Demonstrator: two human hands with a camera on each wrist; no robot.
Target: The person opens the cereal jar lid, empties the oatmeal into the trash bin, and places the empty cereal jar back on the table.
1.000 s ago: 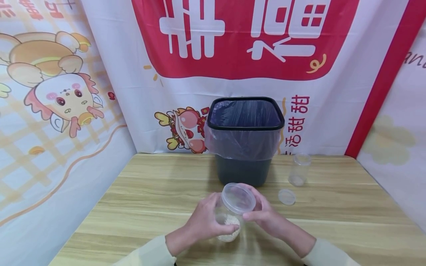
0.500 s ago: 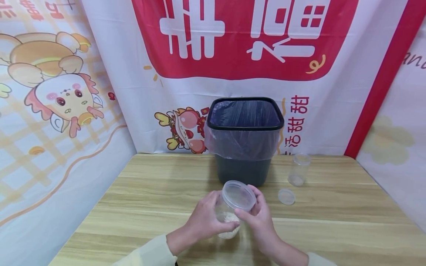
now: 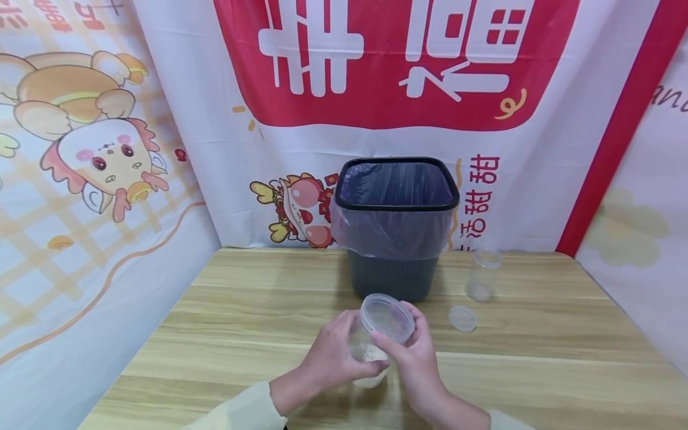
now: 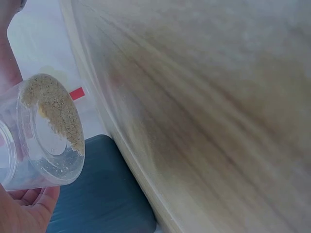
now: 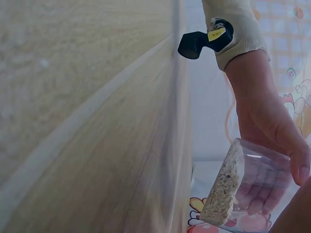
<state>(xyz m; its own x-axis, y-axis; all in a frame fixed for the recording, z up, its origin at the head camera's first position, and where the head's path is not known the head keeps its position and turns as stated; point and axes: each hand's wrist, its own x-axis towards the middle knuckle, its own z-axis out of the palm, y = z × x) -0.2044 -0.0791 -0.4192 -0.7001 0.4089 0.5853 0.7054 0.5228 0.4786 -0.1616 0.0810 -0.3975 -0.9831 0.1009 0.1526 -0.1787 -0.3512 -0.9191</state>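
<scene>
In the head view a clear plastic jar (image 3: 357, 339) with a pale lid (image 3: 388, 318) is tilted above the front of the table. Pale grains (image 4: 56, 109), like rice, lie heaped to one side of its bottom in the left wrist view. My left hand (image 3: 330, 353) grips the jar's body, thumb across the front. With thumb and fingers around the lid's edge, my right hand (image 3: 418, 355) holds the lid from the right. Through the jar wall in the right wrist view, the left fingers (image 5: 265, 191) show behind it. Part of the lid's rim is hidden by the right hand.
A dark bin (image 3: 395, 278) with a purple liner stands behind the hands. To its right are another clear jar (image 3: 482, 276) and a loose round lid (image 3: 463, 318). The wooden table (image 3: 252, 310) meets printed cloth walls at the back and sides.
My right hand has turned on the lid: its thumb moved left over the near rim and its wrist swung toward the front. The left hand keeps its grip, with the jar almost in place.
</scene>
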